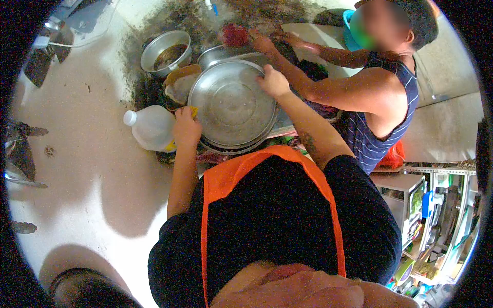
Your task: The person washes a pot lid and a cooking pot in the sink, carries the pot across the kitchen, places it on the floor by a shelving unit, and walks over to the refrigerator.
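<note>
At upper centre, the right hand (273, 82) grips the metal pan (233, 105) rim, the left hand (187, 128) curled around a yellow item (194, 112), jug (152, 127) crowding it.

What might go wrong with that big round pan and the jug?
The round metal pan might slip if the right hand loses its rim. The white-capped jug is right beside the left hand, so it could get knocked. The other person's arm is close too, so they might bump.
</note>
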`<control>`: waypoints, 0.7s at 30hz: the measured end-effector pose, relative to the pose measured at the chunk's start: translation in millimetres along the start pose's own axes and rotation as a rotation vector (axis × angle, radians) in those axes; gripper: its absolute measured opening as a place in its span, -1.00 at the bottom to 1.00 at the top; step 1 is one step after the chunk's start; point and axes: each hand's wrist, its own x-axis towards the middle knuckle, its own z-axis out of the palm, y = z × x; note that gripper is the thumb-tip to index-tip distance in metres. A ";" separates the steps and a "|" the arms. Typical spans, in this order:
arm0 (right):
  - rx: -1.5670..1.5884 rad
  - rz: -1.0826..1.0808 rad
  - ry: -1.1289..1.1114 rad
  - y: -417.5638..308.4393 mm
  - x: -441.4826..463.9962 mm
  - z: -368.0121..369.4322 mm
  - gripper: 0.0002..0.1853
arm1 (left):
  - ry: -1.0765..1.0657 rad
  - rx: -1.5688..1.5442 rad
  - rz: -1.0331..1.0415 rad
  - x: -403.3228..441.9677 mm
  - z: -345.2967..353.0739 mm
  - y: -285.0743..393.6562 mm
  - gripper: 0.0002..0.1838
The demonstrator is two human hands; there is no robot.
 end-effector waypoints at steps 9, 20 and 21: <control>-0.010 0.016 0.003 0.2 1.7 2.1 -0.58 | 0.016 0.012 0.027 -0.8 -0.5 -1.0 -0.71; -0.013 0.000 0.003 0.4 -0.3 -2.8 -0.57 | -0.016 0.019 0.006 -1.0 -4.1 3.7 -0.71; -0.014 0.006 -0.006 0.4 0.4 -2.9 -0.57 | -0.013 -0.001 0.000 -1.2 -4.7 4.4 -0.71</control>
